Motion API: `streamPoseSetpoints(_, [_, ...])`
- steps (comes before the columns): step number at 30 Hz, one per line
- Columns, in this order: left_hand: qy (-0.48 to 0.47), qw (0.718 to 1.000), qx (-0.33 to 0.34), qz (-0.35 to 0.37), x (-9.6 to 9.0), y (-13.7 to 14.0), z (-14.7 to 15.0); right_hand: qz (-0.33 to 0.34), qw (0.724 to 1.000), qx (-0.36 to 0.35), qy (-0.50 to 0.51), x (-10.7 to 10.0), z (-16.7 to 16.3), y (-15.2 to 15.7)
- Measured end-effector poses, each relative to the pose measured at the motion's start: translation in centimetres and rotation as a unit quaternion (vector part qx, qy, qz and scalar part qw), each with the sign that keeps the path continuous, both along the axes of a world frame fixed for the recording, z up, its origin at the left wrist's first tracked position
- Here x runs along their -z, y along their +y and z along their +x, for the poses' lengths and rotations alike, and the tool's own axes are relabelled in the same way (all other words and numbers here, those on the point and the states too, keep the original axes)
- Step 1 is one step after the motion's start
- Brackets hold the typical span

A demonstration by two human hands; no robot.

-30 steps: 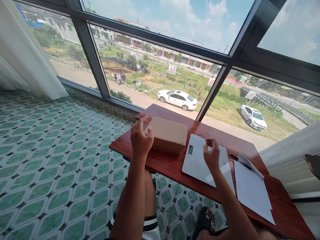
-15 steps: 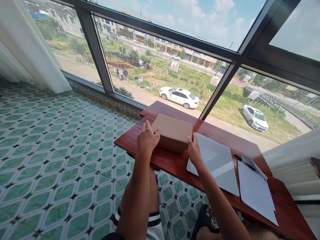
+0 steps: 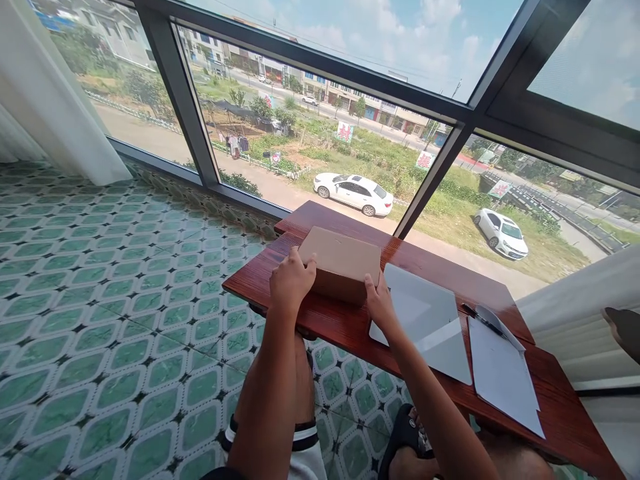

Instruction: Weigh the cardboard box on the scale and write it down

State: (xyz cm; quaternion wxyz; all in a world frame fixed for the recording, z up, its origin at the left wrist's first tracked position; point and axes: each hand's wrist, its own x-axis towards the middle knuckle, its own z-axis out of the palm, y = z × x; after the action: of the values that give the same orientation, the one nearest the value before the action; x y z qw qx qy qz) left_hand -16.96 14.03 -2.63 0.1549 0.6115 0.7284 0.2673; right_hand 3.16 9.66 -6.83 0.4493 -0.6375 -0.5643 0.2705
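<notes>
A closed brown cardboard box (image 3: 345, 260) rests on the reddish-brown wooden table (image 3: 330, 317), in front of me. My left hand (image 3: 293, 277) grips its left end, with the thumb near the front top edge. At the opposite end my right hand (image 3: 379, 300) holds the front right corner, thumb against the front face. The fingers behind the box's sides are partly hidden. Just right of the box and my right hand lies a flat silver-grey sheet-like panel (image 3: 425, 320), partly covered by my right forearm.
White papers (image 3: 503, 380) lie on the table's right part, with a black pen (image 3: 483, 317) at their top. Beyond the table stands a large window with a dark frame (image 3: 320, 60). White curtains (image 3: 65, 100) hang at both sides. Green patterned tiles (image 3: 125, 320) cover the floor.
My right hand has come lower and nearer along the box's right end, its thumb now on the front corner. My left hand stays at the left end. The whole view has shifted slightly.
</notes>
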Motion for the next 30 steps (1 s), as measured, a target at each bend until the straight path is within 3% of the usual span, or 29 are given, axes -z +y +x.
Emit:
streamPoseSetpoints(11, [0.019, 1.0, -0.003, 0.008, -0.3, -0.2, 0.0, 0.007, 1.0, 0.005, -0.011, -0.1, 0.1, 0.1])
streamPoseSetpoints(30, [0.024, 0.998, -0.035, 0.05, -1.4, -1.2, -0.4, 0.047, 0.997, -0.053, 0.008, -0.1, 0.0, -0.2])
